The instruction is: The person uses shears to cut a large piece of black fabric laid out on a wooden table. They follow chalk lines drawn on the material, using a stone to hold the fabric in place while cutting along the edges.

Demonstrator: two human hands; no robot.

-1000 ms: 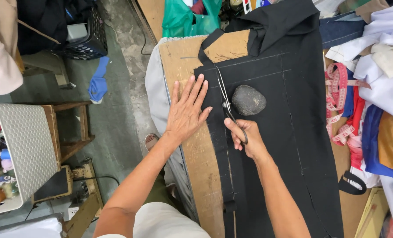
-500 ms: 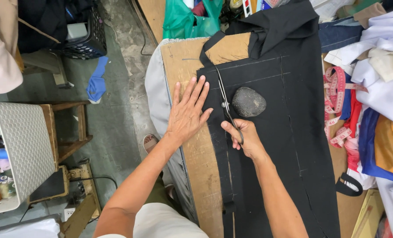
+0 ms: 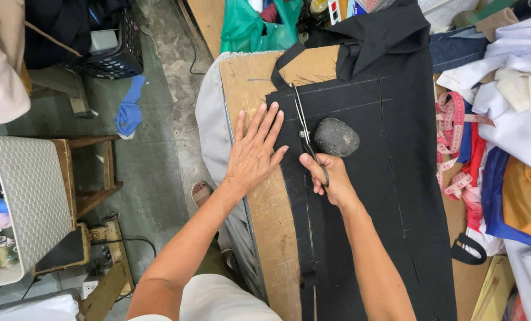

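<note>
A black cloth (image 3: 384, 178) marked with chalk lines lies along a wooden cutting board (image 3: 250, 83). My right hand (image 3: 328, 178) grips long metal scissors (image 3: 304, 128), whose blades point away from me along a chalk line near the cloth's left edge. My left hand (image 3: 253, 151) lies flat with fingers spread, half on the board and half on the cloth's edge, just left of the scissors. A dark rounded stone (image 3: 335, 137) rests on the cloth, right of the blades. A narrow cut strip (image 3: 304, 238) of cloth runs back toward me.
A pink measuring tape (image 3: 453, 142) and piled white, blue and orange fabrics (image 3: 509, 131) lie at the right. A green plastic bag (image 3: 250, 27) sits beyond the board. On the left stand a wooden stool (image 3: 87, 172), a white perforated tray (image 3: 21, 196) and a black crate (image 3: 113, 50).
The scissors and my right hand have moved slightly farther along the chalk line. My left hand stays flat in the same place.
</note>
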